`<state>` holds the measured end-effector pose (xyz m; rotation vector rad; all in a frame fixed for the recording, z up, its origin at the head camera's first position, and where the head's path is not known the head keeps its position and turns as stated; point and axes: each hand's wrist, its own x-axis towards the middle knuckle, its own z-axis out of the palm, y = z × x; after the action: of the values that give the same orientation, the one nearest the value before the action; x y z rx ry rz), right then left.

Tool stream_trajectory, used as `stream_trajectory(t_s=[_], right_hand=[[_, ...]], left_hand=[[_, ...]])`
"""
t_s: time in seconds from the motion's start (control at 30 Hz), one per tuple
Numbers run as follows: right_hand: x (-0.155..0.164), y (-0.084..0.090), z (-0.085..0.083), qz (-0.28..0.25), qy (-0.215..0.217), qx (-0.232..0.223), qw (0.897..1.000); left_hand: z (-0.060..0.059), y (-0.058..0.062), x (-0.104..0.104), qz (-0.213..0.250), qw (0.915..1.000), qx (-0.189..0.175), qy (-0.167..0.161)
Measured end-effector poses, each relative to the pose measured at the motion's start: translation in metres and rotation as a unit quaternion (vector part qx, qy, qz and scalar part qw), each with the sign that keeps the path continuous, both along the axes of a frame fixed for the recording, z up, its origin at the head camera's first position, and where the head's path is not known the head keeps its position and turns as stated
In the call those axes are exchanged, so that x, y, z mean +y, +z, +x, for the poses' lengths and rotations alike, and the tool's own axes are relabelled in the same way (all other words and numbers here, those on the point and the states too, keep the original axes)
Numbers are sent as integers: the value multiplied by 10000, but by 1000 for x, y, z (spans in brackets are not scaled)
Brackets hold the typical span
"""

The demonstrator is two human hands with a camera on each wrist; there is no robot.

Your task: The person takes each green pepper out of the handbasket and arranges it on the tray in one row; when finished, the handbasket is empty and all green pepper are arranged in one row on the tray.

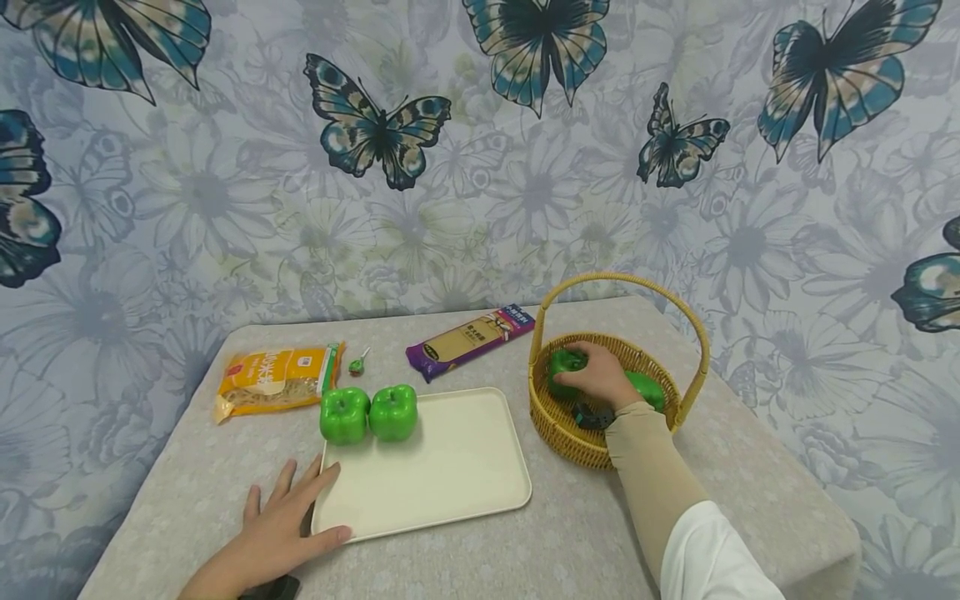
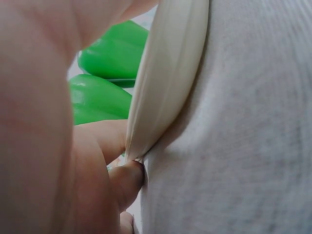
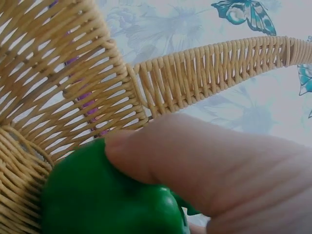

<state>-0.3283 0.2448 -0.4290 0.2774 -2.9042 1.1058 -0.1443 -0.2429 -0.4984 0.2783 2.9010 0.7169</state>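
The right hand (image 1: pixel 600 377) is reaching down into the round woven wicker basket with an arched handle (image 1: pixel 558 421), its fingers curling over a glossy green bell pepper (image 1: pixel 564 362) lying against the basket's far-left wall; the right wrist view shows a fingertip (image 3: pixel 127 155) pressing on that pepper's skin. A second green pepper (image 1: pixel 648 389) is lying just to the right of this hand, inside the same basket. The left hand (image 1: pixel 281 521) is lying flat with straight, spread fingers on the grey table (image 1: pixel 187 467), holding nothing, its thumb touching the near-left edge of the cream rectangular plastic tray (image 1: pixel 442 467). Beyond this hand's fingertips, two more green bell peppers (image 1: pixel 369 412) are sitting side by side at the tray's far-left corner.
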Motion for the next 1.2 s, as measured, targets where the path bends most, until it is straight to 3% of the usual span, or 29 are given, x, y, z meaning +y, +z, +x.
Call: stream_trajectory(t_s=[0.33,0.47,0.67,0.8,1.03,1.2], right_hand=[[-6,23,11,-106,-53,154,9998],[-15,39,27,-139,116,407,9990],[-59,62,60,-822,665,659,9922],[-101,56,69,-1043,1108,569,9867],[-159,28,64,-62,1336,686,9886],[-177,4,51,227,1472,463,9878]], left_hand=[[8,2,-9,104,9999,-34,25],[8,2,-13,158,9998,-62,41],[4,4,-16,16,9999,-63,110],[1,4,-14,-93,9999,-21,145],[-3,1,-7,-58,9999,81,109],[-2,1,-3,-62,9998,183,103]])
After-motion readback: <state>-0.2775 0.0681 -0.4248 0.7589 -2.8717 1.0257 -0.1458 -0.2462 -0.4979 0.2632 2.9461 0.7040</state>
